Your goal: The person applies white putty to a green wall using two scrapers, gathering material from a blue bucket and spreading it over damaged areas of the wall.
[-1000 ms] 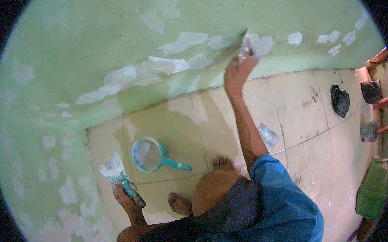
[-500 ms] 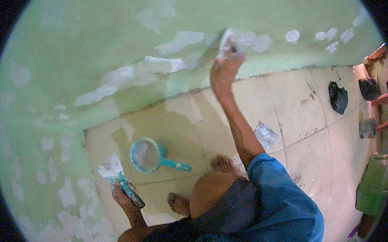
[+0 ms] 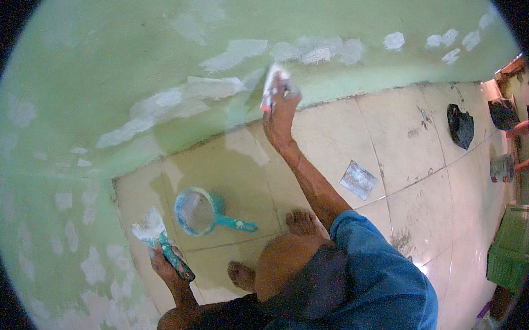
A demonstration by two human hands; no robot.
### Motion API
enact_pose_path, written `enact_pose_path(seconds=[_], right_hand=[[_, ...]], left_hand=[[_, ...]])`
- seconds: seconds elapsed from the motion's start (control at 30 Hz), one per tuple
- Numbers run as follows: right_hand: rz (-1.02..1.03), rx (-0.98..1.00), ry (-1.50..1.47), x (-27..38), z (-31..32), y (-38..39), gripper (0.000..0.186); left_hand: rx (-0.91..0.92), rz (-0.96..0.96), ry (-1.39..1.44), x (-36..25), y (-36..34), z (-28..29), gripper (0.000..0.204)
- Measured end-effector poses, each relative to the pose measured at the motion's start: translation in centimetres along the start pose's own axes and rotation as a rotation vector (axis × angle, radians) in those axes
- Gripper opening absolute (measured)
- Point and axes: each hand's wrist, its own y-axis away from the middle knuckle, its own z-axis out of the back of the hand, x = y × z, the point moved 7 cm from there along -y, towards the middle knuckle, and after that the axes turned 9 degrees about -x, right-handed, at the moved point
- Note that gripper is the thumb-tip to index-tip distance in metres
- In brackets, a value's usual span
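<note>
In my left hand [image 3: 165, 268], low beside the wall corner, is a putty knife [image 3: 151, 226] with a teal and black handle; white paste covers its blade. My right hand [image 3: 281, 115] reaches up to the pale green wall [image 3: 92, 63], its fingers closed round a flat scraper [image 3: 272, 83] smeared white and blurred by motion. The scraper is at the wall, just under a row of white paste patches [image 3: 316, 52]; whether it touches cannot be made out. Between my hands, on the floor, stands a teal dipper [image 3: 218, 204] with greyish-white paste inside.
A flat square plate [image 3: 359, 180] lies on the floor tiles [image 3: 416, 204] right of my forearm. Farther right are a black plastic bag [image 3: 460, 126], a green crate [image 3: 508, 258] and another person's arms [image 3: 521, 130] near a container [image 3: 501, 168]. My bare feet [image 3: 241, 276] are beside the dipper.
My right hand with the scraper has moved left and down along the wall, away from the upper patch. My left hand keeps the putty knife in nearly the same place.
</note>
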Motion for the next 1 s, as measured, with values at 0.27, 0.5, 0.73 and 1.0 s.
enact_pose_path(seconds=[0.27,0.5,0.73,1.0], right_hand=[[-0.411,-0.347,-0.244,-7.5,7.6,-5.5,0.038],[-0.069,-0.134,-0.117,2.2,1.9,-2.0,0.072],[-0.053,-0.184,-0.022,-3.2,4.6,-2.1,0.072],[0.136,0.091,0.073,0.1,-1.8,1.9,0.070]], left_hand=[[-0.022,-0.025,0.021,0.3,-0.1,0.0,0.019],[0.006,0.005,0.030,-0.2,-0.1,-0.3,0.020],[0.021,0.006,-0.058,-1.2,0.9,-1.5,0.020],[-0.028,-0.029,-0.057,-1.2,1.0,-1.0,0.020]])
